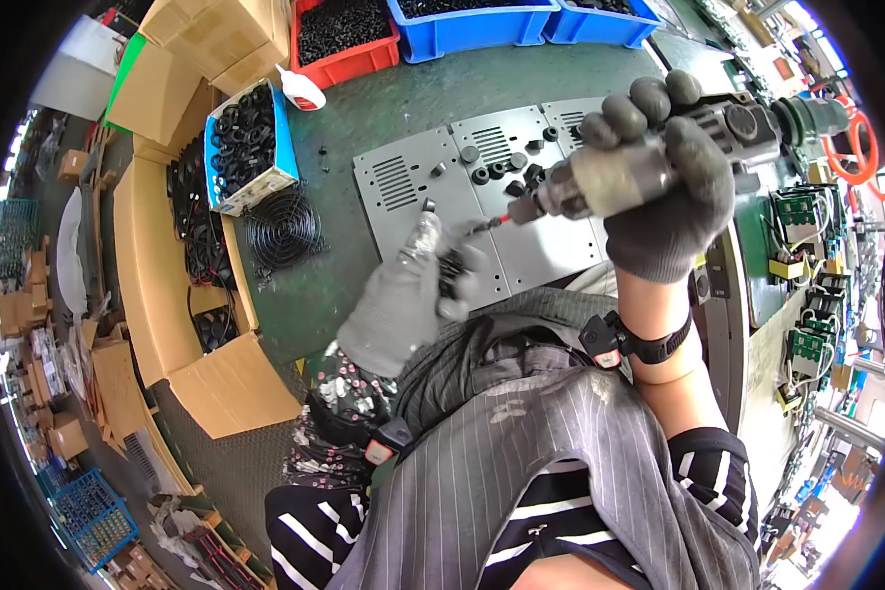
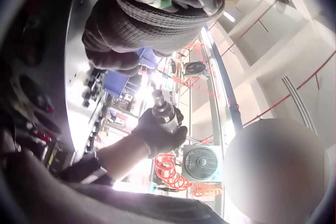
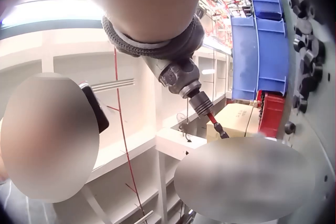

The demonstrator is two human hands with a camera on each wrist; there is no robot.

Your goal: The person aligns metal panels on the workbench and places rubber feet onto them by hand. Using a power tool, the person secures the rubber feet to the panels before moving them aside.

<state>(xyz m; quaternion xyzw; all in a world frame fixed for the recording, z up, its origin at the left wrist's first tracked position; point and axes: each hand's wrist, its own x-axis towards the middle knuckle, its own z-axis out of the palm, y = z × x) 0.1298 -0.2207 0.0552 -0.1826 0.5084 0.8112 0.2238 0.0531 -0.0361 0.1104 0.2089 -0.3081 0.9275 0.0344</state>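
Note:
My right hand, in a dark glove, grips a power screwdriver whose red bit points toward my left hand. The gloved left fingers are curled around dark parts, blurred in the head view; one small black piece shows at a fingertip. Under both hands lie grey metal panels with slots, with loose black round parts on top. The left wrist view shows the left glove close up, its held parts hidden. In the right wrist view the driver slants downward.
A red bin and blue bins line the far edge. To the left stand a box of black parts, a fan guard and an open carton. A white bottle lies near the red bin.

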